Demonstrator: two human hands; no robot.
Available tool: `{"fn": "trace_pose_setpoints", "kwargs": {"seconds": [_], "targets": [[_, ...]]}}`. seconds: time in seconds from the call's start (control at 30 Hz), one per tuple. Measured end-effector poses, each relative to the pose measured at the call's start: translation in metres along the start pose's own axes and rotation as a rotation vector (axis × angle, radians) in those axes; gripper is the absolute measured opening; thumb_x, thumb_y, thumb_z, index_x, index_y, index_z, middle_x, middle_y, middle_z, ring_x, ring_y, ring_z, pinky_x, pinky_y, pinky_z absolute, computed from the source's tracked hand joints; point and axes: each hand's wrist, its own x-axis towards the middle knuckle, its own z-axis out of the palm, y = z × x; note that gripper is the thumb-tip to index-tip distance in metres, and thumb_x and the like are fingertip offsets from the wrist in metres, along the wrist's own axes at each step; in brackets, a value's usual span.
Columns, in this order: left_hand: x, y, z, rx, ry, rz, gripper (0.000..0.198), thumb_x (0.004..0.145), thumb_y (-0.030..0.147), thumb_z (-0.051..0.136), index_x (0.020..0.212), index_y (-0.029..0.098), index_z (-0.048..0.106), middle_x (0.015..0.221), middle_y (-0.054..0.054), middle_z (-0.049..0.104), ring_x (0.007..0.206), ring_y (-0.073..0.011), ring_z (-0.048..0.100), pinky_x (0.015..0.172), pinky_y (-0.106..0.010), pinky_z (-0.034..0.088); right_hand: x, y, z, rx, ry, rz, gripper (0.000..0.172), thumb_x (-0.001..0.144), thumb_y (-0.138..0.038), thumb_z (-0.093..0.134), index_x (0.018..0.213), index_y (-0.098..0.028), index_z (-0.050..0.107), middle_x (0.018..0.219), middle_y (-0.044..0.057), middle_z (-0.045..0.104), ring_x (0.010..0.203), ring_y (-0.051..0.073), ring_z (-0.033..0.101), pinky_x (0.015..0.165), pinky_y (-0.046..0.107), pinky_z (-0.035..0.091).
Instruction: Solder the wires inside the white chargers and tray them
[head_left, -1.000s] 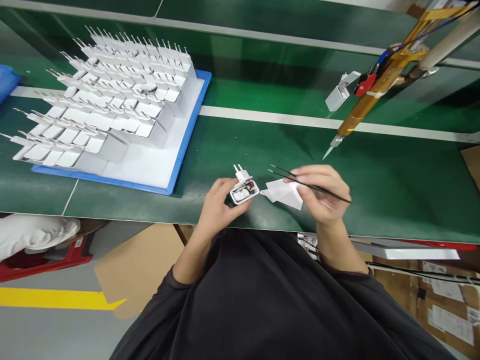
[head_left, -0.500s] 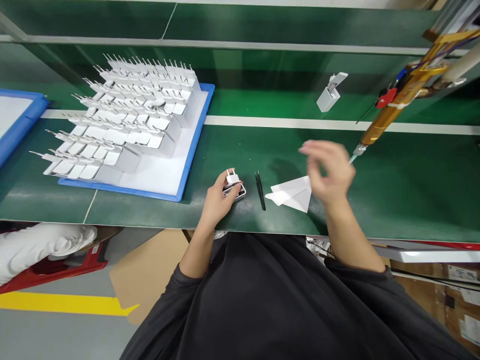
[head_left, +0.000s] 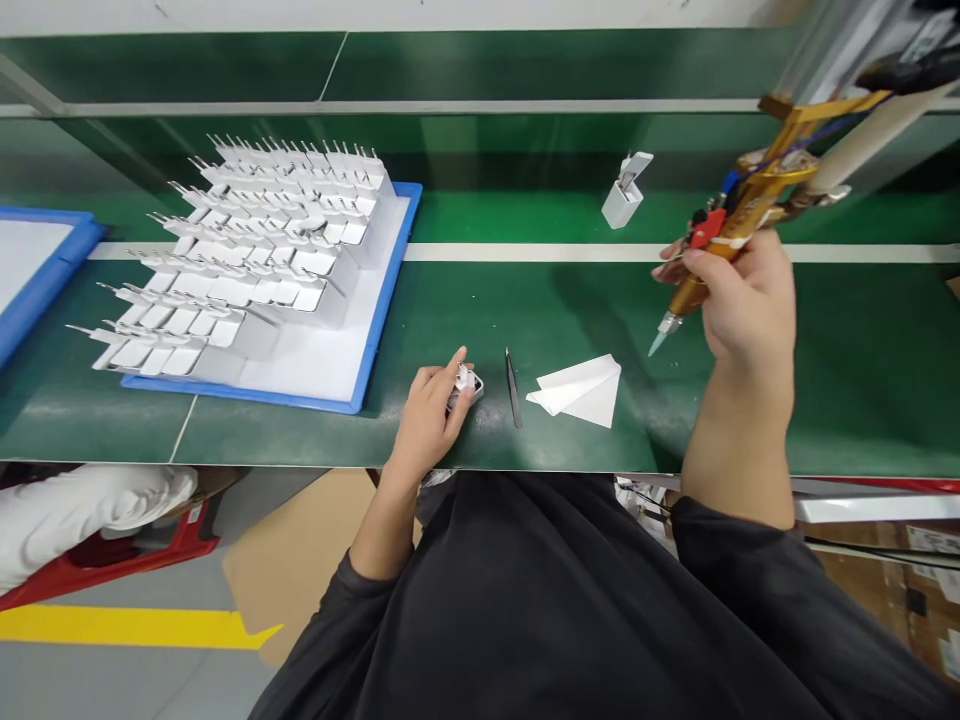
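Note:
My left hand (head_left: 431, 415) is closed on a small white charger housing (head_left: 471, 383) with a plug part on top, held low at the bench surface. Fingers hide much of it. Just to the right lie slim black tweezers (head_left: 513, 388), and beyond them a folded white paper (head_left: 581, 388). My right hand (head_left: 750, 300) is wrapped round the gold-coloured dispensing gun (head_left: 686, 296), which slants down to a pale nozzle tip over the bench, right of the paper. A red lever (head_left: 707, 230) sits on the gun near my fingers.
On the left, a blue-rimmed tray (head_left: 358, 390) carries rows of white charger housings (head_left: 247, 260) with metal pins. Another blue-edged tray (head_left: 56, 250) is at the far left. A white housing with its lid raised (head_left: 622, 203) stands at the back. Someone's white sleeve (head_left: 97, 510) shows lower left.
My right hand has moved up and right and taken hold of the dispensing gun, which has shifted left and down. My left hand keeps the housing, now tilted differently.

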Motion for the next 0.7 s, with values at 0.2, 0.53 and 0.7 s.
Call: {"fn": "trace_pose_setpoints", "kwargs": {"seconds": [0.2,0.53,0.7], "targets": [[0.003,0.007,0.007,0.025,0.1,-0.128,0.03,0.093,0.038,0.056,0.116,0.02,0.059,0.108,-0.007,0.069,0.091,-0.0181,0.062,0.083,-0.028,0.048,0.018,-0.029,0.07,0.059,-0.245,0.129,0.016,0.086,-0.019,0.057,0.097,-0.022,0.046,0.077,-0.002,0.066,0.057,0.009,0.062,0.058,0.024,0.054],[-0.004,-0.002,0.022,0.321,0.078,0.044,0.04,0.091,0.052,0.055,0.113,0.019,0.056,0.085,-0.005,0.067,0.076,-0.0186,0.065,0.066,-0.026,0.045,0.031,-0.037,0.144,0.207,-0.352,0.001,0.024,0.092,-0.042,0.052,0.105,-0.023,0.043,0.081,-0.005,0.058,0.057,0.005,0.057,0.057,0.02,0.046],[0.0,-0.003,0.015,0.387,0.0,0.129,0.038,0.095,0.051,0.048,0.116,0.019,0.053,0.087,-0.005,0.067,0.076,-0.0191,0.065,0.066,-0.027,0.046,0.026,-0.025,0.154,0.218,-0.18,-0.043,0.022,0.09,-0.045,0.053,0.1,-0.027,0.045,0.087,-0.004,0.056,0.054,0.003,0.05,0.053,0.02,0.042]]}}
